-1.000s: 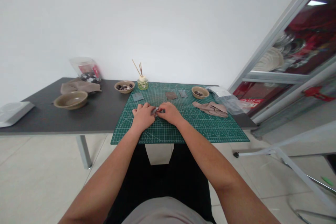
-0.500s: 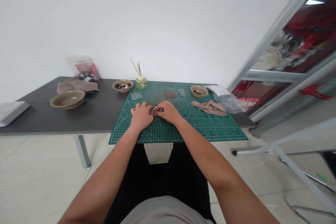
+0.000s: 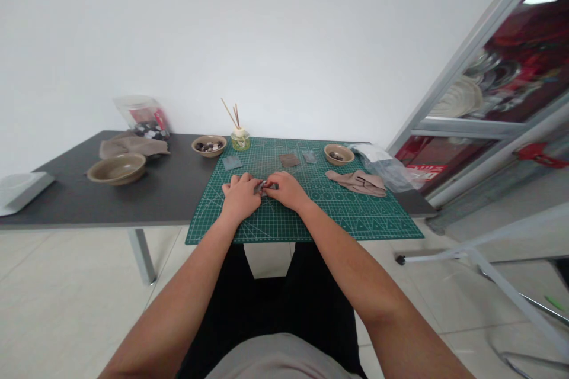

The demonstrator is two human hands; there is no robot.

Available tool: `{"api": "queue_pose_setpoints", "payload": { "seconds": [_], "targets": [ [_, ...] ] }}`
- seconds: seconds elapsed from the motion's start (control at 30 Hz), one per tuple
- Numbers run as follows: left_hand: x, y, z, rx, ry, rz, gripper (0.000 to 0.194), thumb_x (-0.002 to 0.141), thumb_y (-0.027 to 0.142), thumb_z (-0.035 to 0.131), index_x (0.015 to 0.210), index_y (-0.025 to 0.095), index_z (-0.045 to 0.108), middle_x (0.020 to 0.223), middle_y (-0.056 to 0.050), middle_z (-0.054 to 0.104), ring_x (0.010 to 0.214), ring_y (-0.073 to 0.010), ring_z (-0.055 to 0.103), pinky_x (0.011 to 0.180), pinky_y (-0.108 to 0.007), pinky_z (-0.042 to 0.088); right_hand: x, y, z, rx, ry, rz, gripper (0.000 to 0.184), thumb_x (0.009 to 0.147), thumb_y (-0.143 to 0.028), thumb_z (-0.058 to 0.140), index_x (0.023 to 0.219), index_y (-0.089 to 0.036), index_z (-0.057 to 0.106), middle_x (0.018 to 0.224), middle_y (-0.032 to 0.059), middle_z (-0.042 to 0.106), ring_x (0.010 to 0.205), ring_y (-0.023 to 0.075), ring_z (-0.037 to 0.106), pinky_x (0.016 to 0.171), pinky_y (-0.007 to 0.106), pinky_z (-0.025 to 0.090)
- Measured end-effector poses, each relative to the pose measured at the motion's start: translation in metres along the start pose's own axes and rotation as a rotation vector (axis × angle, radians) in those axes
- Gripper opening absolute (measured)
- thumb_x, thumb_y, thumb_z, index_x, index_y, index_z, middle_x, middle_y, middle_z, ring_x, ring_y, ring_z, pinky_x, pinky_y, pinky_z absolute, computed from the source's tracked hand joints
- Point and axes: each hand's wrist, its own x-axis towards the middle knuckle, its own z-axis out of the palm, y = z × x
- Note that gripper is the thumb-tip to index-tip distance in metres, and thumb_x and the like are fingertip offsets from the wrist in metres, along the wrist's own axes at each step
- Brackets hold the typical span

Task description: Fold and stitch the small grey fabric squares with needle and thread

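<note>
Over the middle of the green cutting mat, my left hand and my right hand meet with fingers closed. Between the fingertips shows a small greyish-white piece, too small and covered for me to name. Both hands seem to pinch it. Just beyond them on the mat lie a grey square sheet, a brown square sheet and a smaller pale grey, crumpled-looking piece.
A bowl of dark and pale pieces and a reed diffuser stand behind left. Behind right are another bowl, a beige cloth and a clear plastic bag. Farther left sit a larger bowl and a white tray-like object.
The view has shifted very slightly, so everything sits a few pixels over. Both hands keep nearly the same pose around the small piece.
</note>
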Motion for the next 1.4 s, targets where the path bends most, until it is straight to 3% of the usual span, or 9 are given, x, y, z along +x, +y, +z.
{"api": "queue_pose_setpoints", "payload": {
  "seconds": [0.4, 0.67, 0.93, 1.17, 1.4],
  "targets": [
    [-0.0008, 0.001, -0.0017, 0.006, -0.014, -0.007, 0.037, 0.087, 0.031, 0.047, 0.118, 0.03, 0.067, 0.12, -0.009, 0.06, 0.111, -0.032, 0.047, 0.087, -0.048, 0.038, -0.0054, -0.0018, -0.0044, -0.04, 0.076, 0.102, 0.017, 0.076, -0.021, 0.069, 0.066, -0.019, 0.056, 0.076, -0.001, 0.05, 0.08, 0.0166, 0.047, 0.075, 0.029, 0.034],
    [-0.002, 0.0029, -0.0032, 0.018, -0.022, -0.012, 0.036, 0.089, 0.034, 0.045, 0.116, 0.032, 0.068, 0.118, -0.008, 0.06, 0.111, -0.0309, 0.047, 0.088, -0.047, 0.037, -0.0034, -0.0027, -0.0038, 0.002, -0.041, -0.047, 0.01, 0.083, -0.024, 0.069, 0.075, -0.02, 0.065, 0.082, 0.0007, 0.062, 0.084, 0.0168, 0.05, 0.083, 0.03, 0.035],
    [-0.0018, 0.0014, -0.0025, 0.016, -0.008, 0.002, 0.037, 0.088, 0.032, 0.046, 0.117, 0.03, 0.068, 0.118, -0.008, 0.06, 0.109, -0.031, 0.047, 0.086, -0.048, 0.038, -0.0031, -0.0038, -0.0027, -0.115, 0.076, 0.085, 0.015, 0.08, -0.024, 0.069, 0.069, -0.019, 0.06, 0.08, 0.002, 0.056, 0.084, 0.0188, 0.047, 0.079, 0.031, 0.035],
    [-0.0015, 0.0013, -0.0012, 0.013, 0.008, 0.006, 0.037, 0.089, 0.033, 0.045, 0.117, 0.03, 0.069, 0.115, -0.009, 0.06, 0.109, -0.032, 0.047, 0.087, -0.049, 0.038, -0.0025, -0.0017, -0.0012, -0.025, -0.032, -0.09, 0.009, 0.084, -0.023, 0.068, 0.076, -0.019, 0.065, 0.083, 0.0007, 0.063, 0.084, 0.0162, 0.051, 0.084, 0.03, 0.036],
    [-0.002, 0.0017, -0.0021, 0.024, -0.006, 0.0, 0.037, 0.088, 0.032, 0.046, 0.118, 0.029, 0.068, 0.117, -0.009, 0.06, 0.11, -0.0316, 0.047, 0.087, -0.047, 0.038, -0.0043, -0.0052, 0.0002, -0.211, 0.099, 0.071, 0.015, 0.081, -0.025, 0.068, 0.069, -0.019, 0.06, 0.081, 0.0026, 0.055, 0.085, 0.0195, 0.048, 0.077, 0.03, 0.036]
  ]
}}
